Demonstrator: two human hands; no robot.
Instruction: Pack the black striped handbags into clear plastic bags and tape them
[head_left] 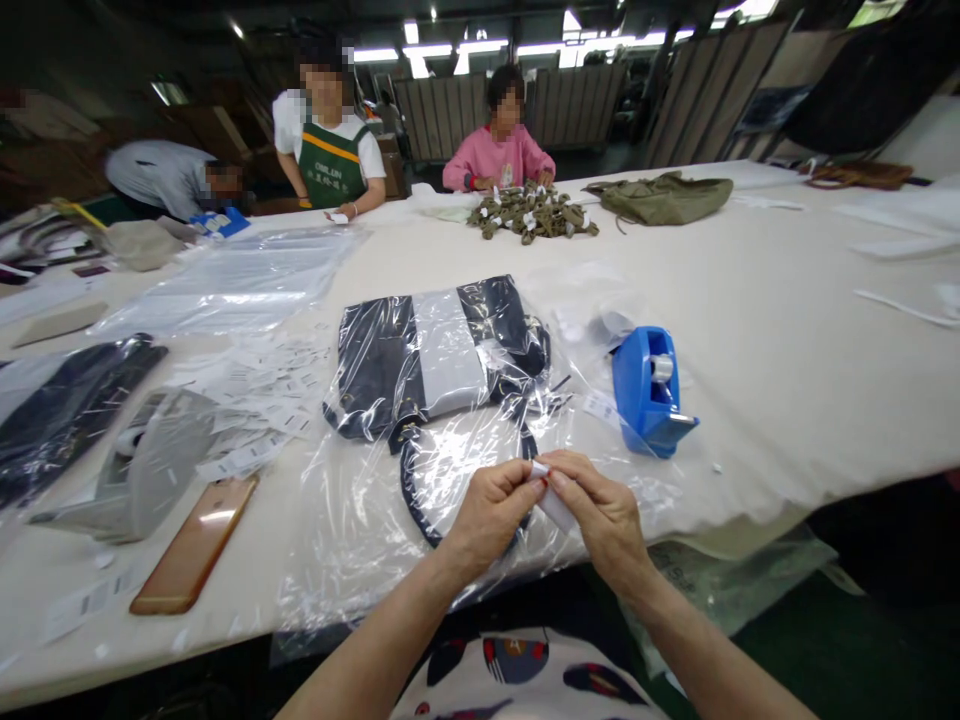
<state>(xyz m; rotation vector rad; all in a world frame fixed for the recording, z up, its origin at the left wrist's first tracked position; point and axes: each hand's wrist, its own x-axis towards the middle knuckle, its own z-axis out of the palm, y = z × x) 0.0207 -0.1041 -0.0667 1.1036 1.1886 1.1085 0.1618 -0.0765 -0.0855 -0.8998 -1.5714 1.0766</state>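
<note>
Nearest, the left hand (487,515) and right hand (609,515) pinch one small white piece (558,510) between closed fingertips above the clear plastic (330,540), apparently working it loose or folding it, a step calling next for a steady, fine grip. Beyond the hands are one phone (196,548) and one gray tape dispenser (154,465) left, one blue tape dispenser (631,392) right, and one dark strapped bundle (379,345) between; farther, one olive cloth (667,197).

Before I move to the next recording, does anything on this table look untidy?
Yes, the white labels: they lie scattered and overlapping at odd angles beside the grey tape dispenser, rather than neatly stacked.
</note>
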